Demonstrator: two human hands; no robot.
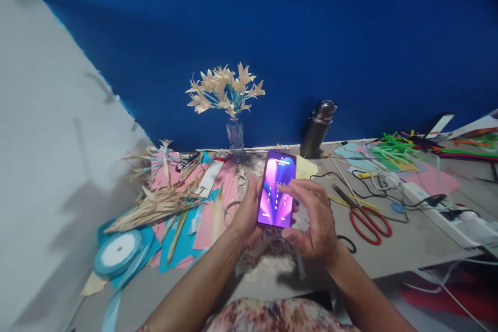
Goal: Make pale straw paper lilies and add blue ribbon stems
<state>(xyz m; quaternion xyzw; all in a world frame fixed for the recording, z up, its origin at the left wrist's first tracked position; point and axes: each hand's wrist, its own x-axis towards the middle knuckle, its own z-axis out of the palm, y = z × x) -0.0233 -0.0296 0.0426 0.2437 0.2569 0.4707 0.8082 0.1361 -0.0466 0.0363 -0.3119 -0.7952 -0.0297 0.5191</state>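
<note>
A smartphone (274,205) with a lit purple screen and a number keypad is held upright over the table. My left hand (248,212) is wrapped round its left side and back. Over the right part of the screen is my right hand (315,218), its fingers apart and a fingertip at the keypad; I cannot tell whether it touches the glass. Below the phone lie pale husk scraps (268,270). Red-handled scissors (368,220) rest on the table to the right of my right hand.
Behind the phone stands a glass vase (235,140) with pale husk flowers (223,88). A dark flask (319,129) leans near the blue wall. Dried husks (155,207) and a ribbon roll (120,254) lie left; a power strip (443,215), cables and green pipe cleaners (392,148) lie right.
</note>
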